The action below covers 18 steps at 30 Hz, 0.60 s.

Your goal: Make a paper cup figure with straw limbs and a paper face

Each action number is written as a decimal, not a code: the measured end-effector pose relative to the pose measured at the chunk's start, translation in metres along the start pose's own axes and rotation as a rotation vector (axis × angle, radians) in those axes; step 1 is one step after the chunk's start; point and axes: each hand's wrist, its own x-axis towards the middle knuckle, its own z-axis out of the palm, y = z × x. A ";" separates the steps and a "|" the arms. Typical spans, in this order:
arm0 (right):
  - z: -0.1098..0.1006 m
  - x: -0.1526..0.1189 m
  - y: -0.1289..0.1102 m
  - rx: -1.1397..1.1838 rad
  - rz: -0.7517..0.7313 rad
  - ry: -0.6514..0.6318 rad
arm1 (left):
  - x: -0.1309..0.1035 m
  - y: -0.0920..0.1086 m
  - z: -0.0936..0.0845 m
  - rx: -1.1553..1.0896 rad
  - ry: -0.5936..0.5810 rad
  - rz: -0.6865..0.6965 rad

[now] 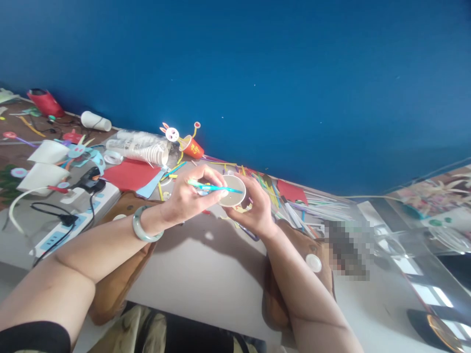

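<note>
My left hand [186, 196], with a pale green bangle on its wrist, pinches a thin bright blue straw [232, 189]. Part of the straw crosses in front of the round, pale face of a paper cup [235, 199]. Around the cup's side curl the fingers of my right hand [256, 208], keeping it tipped toward me. Whether the straw goes into the cup or only lies across it, I cannot tell. Both hands are above the table [206, 264], close together.
Beyond my hands lie red paper [132, 175], stacked paper cups in plastic [138, 148] and an orange cup with a rabbit figure [193, 148]. A power strip [61, 235] with cables is at left. Many straws [324, 208] spread at right, near a brown cushion [281, 294].
</note>
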 end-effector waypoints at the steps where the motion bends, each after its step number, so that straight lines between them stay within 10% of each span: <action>1: 0.000 0.000 0.000 0.004 0.004 0.008 | -0.001 0.000 0.000 -0.023 0.005 0.000; 18: 0.001 -0.004 0.006 0.089 -0.058 0.047 | -0.001 0.014 0.003 -0.097 -0.004 -0.013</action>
